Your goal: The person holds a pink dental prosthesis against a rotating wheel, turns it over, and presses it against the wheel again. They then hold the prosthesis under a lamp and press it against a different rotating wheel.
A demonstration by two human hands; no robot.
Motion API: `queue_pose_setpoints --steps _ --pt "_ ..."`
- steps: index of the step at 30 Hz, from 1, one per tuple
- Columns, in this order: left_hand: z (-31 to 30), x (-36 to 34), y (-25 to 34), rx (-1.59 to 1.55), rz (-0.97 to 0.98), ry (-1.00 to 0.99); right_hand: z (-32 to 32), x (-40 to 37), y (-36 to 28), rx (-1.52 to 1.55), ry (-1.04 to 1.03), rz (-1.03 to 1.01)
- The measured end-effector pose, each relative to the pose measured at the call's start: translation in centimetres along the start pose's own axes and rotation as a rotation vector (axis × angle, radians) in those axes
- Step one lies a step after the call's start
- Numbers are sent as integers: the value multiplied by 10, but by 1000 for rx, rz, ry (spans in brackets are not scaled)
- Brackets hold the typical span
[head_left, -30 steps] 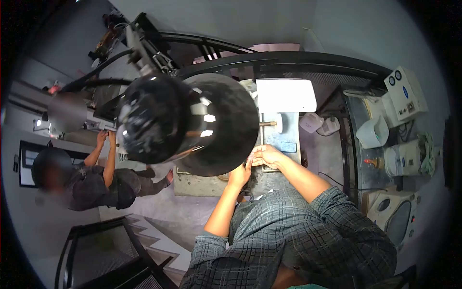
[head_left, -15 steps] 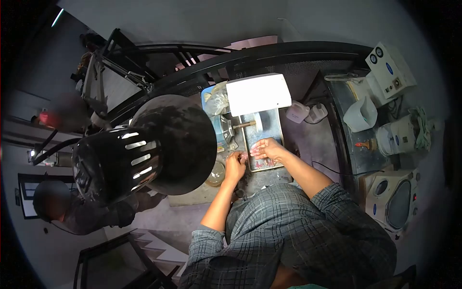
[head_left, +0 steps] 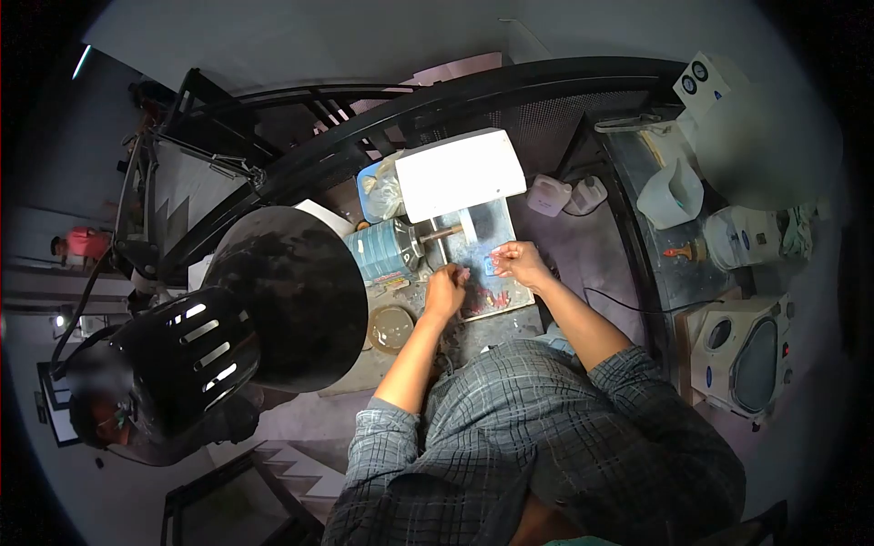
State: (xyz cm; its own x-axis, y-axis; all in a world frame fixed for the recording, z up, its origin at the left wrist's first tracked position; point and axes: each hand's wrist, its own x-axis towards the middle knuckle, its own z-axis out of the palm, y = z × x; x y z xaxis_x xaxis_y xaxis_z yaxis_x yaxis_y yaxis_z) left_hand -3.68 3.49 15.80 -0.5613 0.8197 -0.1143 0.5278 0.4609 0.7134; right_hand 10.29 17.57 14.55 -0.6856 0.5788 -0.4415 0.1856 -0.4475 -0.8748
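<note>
My left hand [head_left: 445, 291] is curled over the left side of a shallow metal tray [head_left: 517, 300] that holds several small pinkish pieces [head_left: 492, 297]. Its fingertips pinch something small and pinkish. My right hand [head_left: 522, 261] hovers over the tray's far end and grips a small bluish piece [head_left: 490, 265] between thumb and fingers. Just beyond both hands are a pale polishing wheel [head_left: 467, 229] on a spindle and its ribbed motor [head_left: 382, 251], under a white hood [head_left: 460, 173].
A big black lamp shade [head_left: 282, 296] hangs close on the left. A round dish [head_left: 391, 326] lies left of the tray. Two bottles [head_left: 564, 194], a white jug [head_left: 671, 196] and white machines [head_left: 742, 350] stand on the right. A black railing [head_left: 510, 86] curves behind. Another person [head_left: 100, 423] is at lower left.
The view has swung, so the lamp now sits lower and further left. My hands have drawn apart: the right one lifted off the tray toward the wheel, the left one stays by the tray's left side.
</note>
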Motion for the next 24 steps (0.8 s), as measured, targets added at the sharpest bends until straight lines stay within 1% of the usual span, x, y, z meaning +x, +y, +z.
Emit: queue_pose_setpoints --steps 1,4,6,7,8,10,11,12,13,14,16,18,20,22,23,24 --pt "-4 -1 -1 -54 -10 -5 0 -3 -3 -81 8 5" --pt "-21 -14 -1 -131 -10 7 -5 0 6 -82 8 43" --pt "-34 -29 1 27 -162 -44 -5 1 9 -92 -7 47" --pt "-40 -36 3 49 -211 -81 -5 1 11 -103 -22 50" --pt "-40 -43 0 51 -219 -80 -1 1 9 -102 -28 55" --pt "-36 -57 -12 67 -295 -165 8 0 5 -97 -113 97" --pt "-31 -63 -17 47 -280 -183 12 0 7 -100 -125 102" --pt "-26 -65 -21 103 -363 -255 17 -1 9 -126 -207 139" --pt "-20 -67 -24 77 -354 -305 24 0 9 -152 -295 172" --pt "-20 -69 -24 56 -352 -344 30 -1 10 -158 -328 166" --pt "-4 -72 -43 106 -384 -373 43 -3 13 -699 -309 -24" --pt "0 -74 -43 138 -427 -359 51 -3 13 -281 -447 159" --pt "2 -74 -43 140 -424 -365 56 -10 -3 -135 -466 241" --pt "-2 -74 -38 147 -381 -354 54 -6 3 -595 -368 -54" --pt "-10 -76 -28 108 -391 -328 39 16 38 -622 -360 -86" --pt "-11 -76 -29 107 -390 -316 42 12 30 -627 -365 -96"
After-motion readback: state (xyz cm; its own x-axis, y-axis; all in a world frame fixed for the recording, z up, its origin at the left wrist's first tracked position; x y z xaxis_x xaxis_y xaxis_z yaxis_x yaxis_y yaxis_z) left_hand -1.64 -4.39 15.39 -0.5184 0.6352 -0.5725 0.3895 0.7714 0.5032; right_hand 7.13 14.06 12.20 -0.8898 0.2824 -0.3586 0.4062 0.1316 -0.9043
